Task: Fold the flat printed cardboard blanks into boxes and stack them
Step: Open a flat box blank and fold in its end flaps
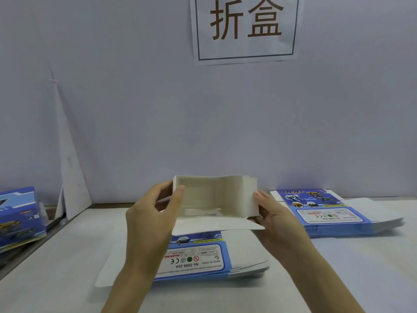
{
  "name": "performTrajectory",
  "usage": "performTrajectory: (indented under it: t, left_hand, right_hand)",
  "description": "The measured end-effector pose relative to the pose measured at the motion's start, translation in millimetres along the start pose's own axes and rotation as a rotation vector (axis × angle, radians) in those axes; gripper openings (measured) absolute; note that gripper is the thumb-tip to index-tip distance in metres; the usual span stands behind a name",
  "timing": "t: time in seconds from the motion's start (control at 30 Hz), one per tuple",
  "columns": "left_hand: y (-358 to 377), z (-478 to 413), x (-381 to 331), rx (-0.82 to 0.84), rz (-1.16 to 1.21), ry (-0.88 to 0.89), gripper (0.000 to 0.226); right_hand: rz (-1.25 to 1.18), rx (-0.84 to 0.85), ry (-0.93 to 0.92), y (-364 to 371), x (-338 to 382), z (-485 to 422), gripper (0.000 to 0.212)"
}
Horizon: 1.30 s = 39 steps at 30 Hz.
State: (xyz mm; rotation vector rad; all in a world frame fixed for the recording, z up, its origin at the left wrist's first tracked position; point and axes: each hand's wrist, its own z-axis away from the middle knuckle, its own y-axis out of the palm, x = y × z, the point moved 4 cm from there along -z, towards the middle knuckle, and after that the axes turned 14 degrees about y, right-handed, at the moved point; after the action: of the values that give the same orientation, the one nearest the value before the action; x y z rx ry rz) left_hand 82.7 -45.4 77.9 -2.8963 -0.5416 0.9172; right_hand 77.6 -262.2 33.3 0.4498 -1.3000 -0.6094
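Note:
A half-formed cardboard box point(214, 197) is held up above the table, its white inside facing me and one white flap hanging toward me. My left hand point(155, 213) grips its left wall, thumb inside the opening. My right hand point(274, 215) grips its right end, thumb on the side flap. Under the box lies a pile of flat blue printed blanks point(203, 258). A second pile of flat blanks point(334, 211) lies at the right. Folded blue boxes point(18, 218) stand at the far left edge.
The white table point(338, 279) runs up to a pale wall with a paper sign point(246, 28). A white triangular paper piece point(70, 168) leans on the wall at the left. The table's left edge point(33, 247) drops off beside the folded boxes.

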Motion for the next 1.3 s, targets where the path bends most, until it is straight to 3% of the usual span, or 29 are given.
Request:
performTrajectory:
  t: [0.1, 0.17, 0.47, 0.53, 0.63, 0.73, 0.77, 0.8, 0.93, 1.0, 1.1, 1.2, 1.3]
  left_hand:
    - [-1, -1, 5, 0.022, 0.074, -0.073, 0.014]
    - [-5, -3, 10, 0.039, 0.032, -0.087, 0.008]
    - [-14, -9, 25, 0.044, 0.063, -0.274, 0.013]
    - [-15, -8, 35, 0.047, 0.229, -0.46, 0.009]
    - [-2, 6, 44, 0.08, 0.667, -0.845, 0.013]
    - [4, 14, 48, 0.052, 0.876, -1.002, 0.016]
    - [3, 13, 49, 0.035, 0.893, -0.993, 0.016]
    - [1, 11, 51, 0.006, 0.899, -0.967, 0.015]
    - [-7, 2, 55, -0.126, 0.845, -0.839, 0.011]
    - [-7, -1, 50, -0.09, 0.821, -0.751, 0.012]
    - [-5, -5, 31, 0.248, 0.69, -0.569, 0.023]
    - [-2, 1, 18, 0.634, 0.404, -0.408, 0.02]
    - [-3, 0, 20, 0.719, 0.082, -0.156, 0.026]
  right_hand:
    - [-0.282, 0.102, 0.188, 8, -13, -1, 0.018]
    - [-0.231, 0.062, 0.138, 6, -16, -1, 0.013]
    - [0.926, -0.468, -0.7, -3, 7, 13, 0.019]
    - [1.019, -0.436, -0.71, -2, 8, 11, 0.021]
    - [1.029, -0.394, -0.61, -2, 7, 6, 0.019]
    - [0.949, -0.209, -0.481, 7, 1, 7, 0.05]
    - [0.928, -0.186, -0.423, 8, -2, 8, 0.065]
    - [0.9, -0.175, -0.362, 8, -4, 8, 0.067]
    - [0.488, -0.076, -0.173, 8, -13, 2, 0.018]
    - [0.319, -0.115, -0.169, 7, -12, 4, 0.021]
    - [0.312, 0.009, -0.131, 15, -5, 12, 0.043]
    - [0.442, 0.049, -0.092, 16, 3, 19, 0.03]
    - [0.481, -0.096, -0.062, 1, 14, 18, 0.024]
